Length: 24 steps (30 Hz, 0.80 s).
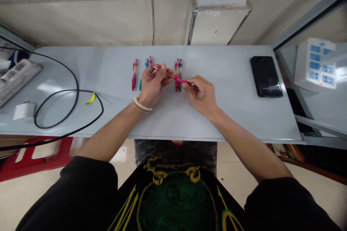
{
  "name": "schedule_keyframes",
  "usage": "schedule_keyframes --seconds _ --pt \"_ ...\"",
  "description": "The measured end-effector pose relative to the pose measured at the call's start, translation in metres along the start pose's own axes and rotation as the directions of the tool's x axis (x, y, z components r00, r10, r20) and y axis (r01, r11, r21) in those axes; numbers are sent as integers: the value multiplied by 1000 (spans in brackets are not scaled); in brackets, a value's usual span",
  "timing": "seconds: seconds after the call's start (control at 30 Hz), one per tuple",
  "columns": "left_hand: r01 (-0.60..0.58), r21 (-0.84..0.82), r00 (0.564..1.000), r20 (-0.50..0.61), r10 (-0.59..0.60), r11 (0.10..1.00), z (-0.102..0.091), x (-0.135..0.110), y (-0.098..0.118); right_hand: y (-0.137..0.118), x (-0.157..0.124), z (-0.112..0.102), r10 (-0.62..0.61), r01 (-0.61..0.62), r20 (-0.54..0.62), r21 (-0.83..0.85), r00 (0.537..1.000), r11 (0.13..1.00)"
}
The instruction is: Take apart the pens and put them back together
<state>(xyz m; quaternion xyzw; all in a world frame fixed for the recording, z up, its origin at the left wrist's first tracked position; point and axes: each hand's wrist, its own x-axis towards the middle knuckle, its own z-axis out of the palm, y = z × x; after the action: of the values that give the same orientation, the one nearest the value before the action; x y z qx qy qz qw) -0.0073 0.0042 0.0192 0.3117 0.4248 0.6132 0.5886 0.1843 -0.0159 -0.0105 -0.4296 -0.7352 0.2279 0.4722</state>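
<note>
Over the table [233, 79], a pink pen [179, 79] slants, right end nearer.

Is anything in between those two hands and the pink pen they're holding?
Nothing I can see. The left hand and right hand both hold the pink pen directly. A red pen and a dark pen lie on the table, partly covered by it from this view, but neither gets in between.

I couldn't see the lower part of one red pen [150, 59] behind the left hand [151, 86], nor read the yellow tag [90, 99]; the left edge cropped the power strip [24, 74].
</note>
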Motion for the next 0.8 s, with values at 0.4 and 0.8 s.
schedule_keyframes --seconds 0.4,0.8 --pt "15 3 1000 -21 -15 1000 2 -1 2 -1 -1 0 -48 47 -31 -35 998 998" --pt "-15 94 998 55 10 995 -4 -2 -2 -2 0 -2 -19 27 72 -120 997 992"
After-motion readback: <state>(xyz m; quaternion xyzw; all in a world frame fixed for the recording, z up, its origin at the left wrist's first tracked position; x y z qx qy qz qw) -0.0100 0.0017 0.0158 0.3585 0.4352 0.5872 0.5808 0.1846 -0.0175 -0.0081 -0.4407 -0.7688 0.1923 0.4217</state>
